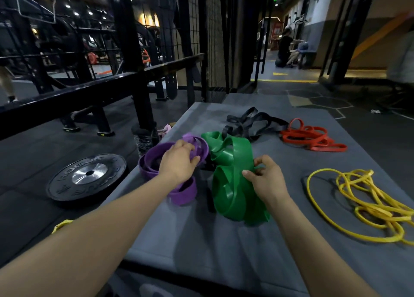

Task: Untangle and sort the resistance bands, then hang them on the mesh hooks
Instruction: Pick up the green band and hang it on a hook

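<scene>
Several resistance bands lie on a grey mat [201,240]. My left hand [179,160] grips the coiled purple bands [156,166] at the mat's left edge. My right hand [266,178] pinches a loop of the wide green bands [233,184], which are heaped in the middle. Black bands [251,122] lie tangled behind the green ones. Red bands [311,135] sit at the far right. Thin yellow bands [363,204] sprawl near the right. A black mesh panel [215,39] stands beyond the mat's far end.
A black weight plate [87,175] lies flat on the floor left of the mat. A black steel rack rail [89,90] runs along the left. A yellow scrap [61,225] lies on the floor. Two people [289,48] are far down the corridor.
</scene>
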`<state>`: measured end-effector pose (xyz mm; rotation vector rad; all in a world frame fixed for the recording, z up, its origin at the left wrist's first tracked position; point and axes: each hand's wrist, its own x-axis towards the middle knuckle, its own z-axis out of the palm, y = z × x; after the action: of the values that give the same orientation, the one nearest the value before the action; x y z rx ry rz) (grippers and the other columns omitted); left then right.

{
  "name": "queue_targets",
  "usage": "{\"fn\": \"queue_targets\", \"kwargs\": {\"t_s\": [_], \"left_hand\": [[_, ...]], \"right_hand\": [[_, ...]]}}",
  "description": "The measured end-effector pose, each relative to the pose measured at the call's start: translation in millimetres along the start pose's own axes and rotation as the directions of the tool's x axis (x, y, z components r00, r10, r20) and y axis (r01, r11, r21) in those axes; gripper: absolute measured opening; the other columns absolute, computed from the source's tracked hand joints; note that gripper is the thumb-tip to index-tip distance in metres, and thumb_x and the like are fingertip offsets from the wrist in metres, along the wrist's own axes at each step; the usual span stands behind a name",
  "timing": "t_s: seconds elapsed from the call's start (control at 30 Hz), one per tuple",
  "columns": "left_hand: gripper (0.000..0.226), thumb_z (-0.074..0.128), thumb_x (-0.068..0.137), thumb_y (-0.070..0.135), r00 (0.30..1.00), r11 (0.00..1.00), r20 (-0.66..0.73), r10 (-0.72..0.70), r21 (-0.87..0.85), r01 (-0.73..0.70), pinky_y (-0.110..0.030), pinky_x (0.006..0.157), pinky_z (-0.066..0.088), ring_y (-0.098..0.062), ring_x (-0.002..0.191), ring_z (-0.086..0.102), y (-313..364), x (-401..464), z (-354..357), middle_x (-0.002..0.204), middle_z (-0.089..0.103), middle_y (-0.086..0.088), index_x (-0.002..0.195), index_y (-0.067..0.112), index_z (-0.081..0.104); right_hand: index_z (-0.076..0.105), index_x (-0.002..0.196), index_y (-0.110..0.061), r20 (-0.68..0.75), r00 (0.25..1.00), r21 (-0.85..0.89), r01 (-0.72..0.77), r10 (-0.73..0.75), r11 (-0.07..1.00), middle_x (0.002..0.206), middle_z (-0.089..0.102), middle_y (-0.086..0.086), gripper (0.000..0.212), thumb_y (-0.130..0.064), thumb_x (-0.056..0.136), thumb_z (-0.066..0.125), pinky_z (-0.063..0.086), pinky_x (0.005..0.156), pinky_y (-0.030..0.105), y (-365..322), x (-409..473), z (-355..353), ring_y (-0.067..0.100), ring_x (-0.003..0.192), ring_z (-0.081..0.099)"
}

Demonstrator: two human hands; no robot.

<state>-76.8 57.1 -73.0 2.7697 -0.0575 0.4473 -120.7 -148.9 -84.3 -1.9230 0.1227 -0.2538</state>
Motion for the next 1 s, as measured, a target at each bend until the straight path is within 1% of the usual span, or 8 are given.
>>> {"fn": "queue_targets", "kwargs": {"t_s": [0.13, 0.27, 0.37, 0.43, 0.5, 0.67, 0.83, 1.0], "left_hand": [[0.031, 0.046, 0.095, 0.030, 0.997, 0.938, -0.064, -0.041, -0.348, 0.016, -0.034, 0.096, 0.042, -0.027, 0.107, 0.054, 35, -26, -5, 0.117, 0.057, -0.013, 0.116, 0.010, 0.057], [0.045, 0.042, 0.093, 0.046, 0.985, 0.758, 0.174, -0.011, -0.641, 0.122, -0.032, 0.096, 0.042, -0.021, 0.104, 0.058, 84, -44, -6, 0.111, 0.063, -0.008, 0.109, 0.007, 0.058], [0.038, 0.055, 0.092, 0.014, 0.968, 0.584, 0.224, -0.112, -0.773, 0.246, -0.033, 0.100, 0.041, -0.022, 0.117, 0.053, 110, -51, -12, 0.125, 0.055, -0.011, 0.127, 0.001, 0.050], [0.048, 0.053, 0.089, -0.002, 0.969, 0.548, 0.214, -0.126, -0.799, 0.248, -0.026, 0.099, 0.040, -0.018, 0.119, 0.051, 119, -61, -14, 0.131, 0.052, -0.011, 0.136, 0.002, 0.042], [0.050, 0.052, 0.090, -0.002, 0.977, 0.554, 0.190, -0.092, -0.806, 0.209, -0.023, 0.099, 0.038, -0.014, 0.120, 0.049, 127, -72, -15, 0.134, 0.051, -0.012, 0.138, 0.006, 0.041], [0.051, 0.050, 0.092, 0.001, 0.990, 0.482, 0.136, 0.023, -0.869, 0.108, -0.034, 0.111, 0.035, -0.017, 0.129, 0.045, 159, -78, -17, 0.138, 0.049, -0.008, 0.140, 0.013, 0.039], [0.051, 0.050, 0.091, -0.001, 0.982, 0.390, 0.125, 0.143, -0.919, 0.061, -0.040, 0.112, 0.034, -0.018, 0.130, 0.045, 193, -83, -22, 0.139, 0.049, -0.009, 0.140, 0.011, 0.040], [0.045, 0.047, 0.092, -0.003, 0.965, 0.382, 0.170, 0.199, -0.921, 0.083, -0.035, 0.109, 0.037, -0.021, 0.127, 0.048, 184, -96, -32, 0.134, 0.053, -0.010, 0.137, 0.007, 0.044]], "right_hand": [[0.041, 0.072, -0.024, -0.004, 1.000, 0.066, 0.017, -0.016, 0.998, 0.084, 0.065, 0.020, 0.033, -0.008, 0.081, 0.069, 0.056, 0.074, 0.050, 0, -10, -7, 0.038, 0.080, 0.065], [0.043, 0.075, -0.022, 0.062, 0.990, 0.029, 0.121, -0.123, 0.992, 0.065, 0.055, 0.007, 0.032, -0.004, 0.079, 0.070, 0.047, 0.059, 0.031, -1, -21, -16, 0.020, 0.058, 0.051], [0.046, 0.086, -0.016, 0.115, 0.967, -0.026, 0.230, -0.226, 0.973, 0.069, 0.058, 0.013, 0.028, -0.005, 0.077, 0.071, 0.042, 0.062, 0.030, 1, -29, -28, 0.019, 0.060, 0.048], [0.047, 0.087, -0.018, 0.124, 0.955, -0.031, 0.274, -0.268, 0.961, 0.072, 0.060, 0.010, 0.030, -0.005, 0.076, 0.072, 0.044, 0.066, 0.034, 3, -32, -40, 0.020, 0.064, 0.051], [0.046, 0.084, -0.020, 0.129, 0.943, -0.021, 0.311, -0.306, 0.950, 0.070, 0.058, 0.006, 0.033, -0.003, 0.075, 0.072, 0.045, 0.066, 0.036, 3, -35, -53, 0.020, 0.065, 0.051], [0.044, 0.077, -0.018, 0.066, 0.924, 0.069, 0.372, -0.377, 0.925, 0.063, 0.053, 0.005, 0.035, 0.008, 0.077, 0.067, 0.040, 0.055, 0.017, -4, -48, -89, 0.004, 0.055, 0.047], [0.050, 0.084, -0.023, -0.012, 0.911, 0.086, 0.412, -0.412, 0.907, 0.082, 0.064, 0.022, 0.030, 0.000, 0.079, 0.068, 0.052, 0.073, 0.051, -7, -59, -134, 0.038, 0.079, 0.062], [0.051, 0.085, -0.015, 0.004, 0.911, 0.045, 0.412, -0.413, 0.910, 0.083, 0.065, 0.019, 0.026, 0.001, 0.077, 0.069, 0.049, 0.074, 0.048, -12, -75, -134, 0.037, 0.081, 0.061]]}}
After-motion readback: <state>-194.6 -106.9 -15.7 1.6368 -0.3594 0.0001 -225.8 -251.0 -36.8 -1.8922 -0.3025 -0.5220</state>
